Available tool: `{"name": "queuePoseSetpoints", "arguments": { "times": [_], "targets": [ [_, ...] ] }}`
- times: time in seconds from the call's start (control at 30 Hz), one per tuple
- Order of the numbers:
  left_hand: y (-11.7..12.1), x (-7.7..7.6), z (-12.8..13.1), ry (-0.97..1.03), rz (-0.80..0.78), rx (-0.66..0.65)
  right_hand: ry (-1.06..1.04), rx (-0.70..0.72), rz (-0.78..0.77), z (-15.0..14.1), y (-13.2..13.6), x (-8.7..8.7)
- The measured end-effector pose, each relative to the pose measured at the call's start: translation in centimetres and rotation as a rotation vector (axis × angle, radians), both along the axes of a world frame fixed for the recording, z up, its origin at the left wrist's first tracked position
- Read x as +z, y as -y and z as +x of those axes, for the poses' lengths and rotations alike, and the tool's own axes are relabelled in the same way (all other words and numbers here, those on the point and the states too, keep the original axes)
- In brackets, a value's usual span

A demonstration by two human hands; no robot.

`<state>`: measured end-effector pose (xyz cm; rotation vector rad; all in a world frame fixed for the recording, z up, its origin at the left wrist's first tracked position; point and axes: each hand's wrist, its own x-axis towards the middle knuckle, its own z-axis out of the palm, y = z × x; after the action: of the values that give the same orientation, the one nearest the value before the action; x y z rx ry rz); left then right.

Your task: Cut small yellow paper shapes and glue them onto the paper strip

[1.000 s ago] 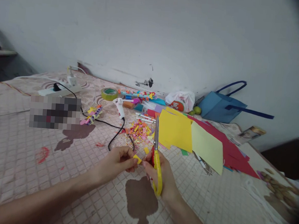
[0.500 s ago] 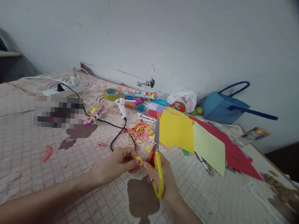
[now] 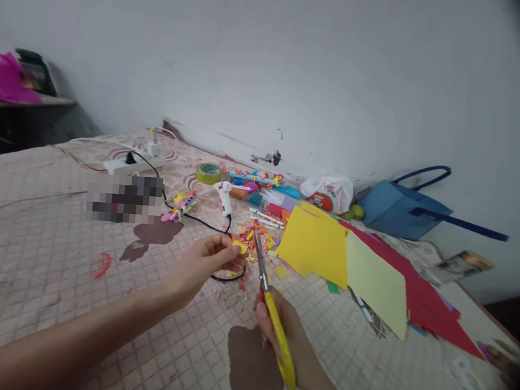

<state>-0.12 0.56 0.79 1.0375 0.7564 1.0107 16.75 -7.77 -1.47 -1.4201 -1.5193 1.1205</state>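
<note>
Between the thumb and fingers of my left hand (image 3: 208, 260) is a small yellow paper piece (image 3: 239, 246). My right hand (image 3: 284, 327) grips scissors (image 3: 274, 312) with yellow and red handles, their blades pointing up and a little left, just right of that piece. Behind the blades lies a pile of colourful paper scraps (image 3: 251, 233). Another small yellow square (image 3: 281, 271) rests on the tablecloth to the right of the scissors. A white glue gun (image 3: 225, 198) lies beyond my left hand, its black cord running down behind my fingers.
Yellow sheets (image 3: 316, 246), a pale green sheet (image 3: 374, 280) and red sheets (image 3: 434, 308) spread to the right. A blue bag (image 3: 404, 208) and white plastic bag (image 3: 326, 194) stand by the wall. Tape (image 3: 208, 173), a decorated strip (image 3: 183, 206) and a power strip (image 3: 135, 164) lie left.
My hands have moved apart. The left lifted away with the yellow piece, while the right lowered and tilted the scissors leftward. The view has swung left.
</note>
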Motion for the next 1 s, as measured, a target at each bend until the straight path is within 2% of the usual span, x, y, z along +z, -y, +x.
{"name": "queuePoseSetpoints", "arguments": {
  "times": [0.2,0.5,1.0],
  "targets": [
    [-0.16,0.52,-0.32,0.023,0.024,0.006,0.133,0.008,-0.025,0.02,-0.01,-0.25],
    [0.01,0.72,-0.26,-0.001,0.04,0.024,0.108,0.012,-0.056,-0.39,-0.03,0.44],
    [0.05,0.31,-0.01,0.034,0.059,0.049,0.128,-0.017,-0.016,-0.19,-0.27,-0.24]
  ]
}}
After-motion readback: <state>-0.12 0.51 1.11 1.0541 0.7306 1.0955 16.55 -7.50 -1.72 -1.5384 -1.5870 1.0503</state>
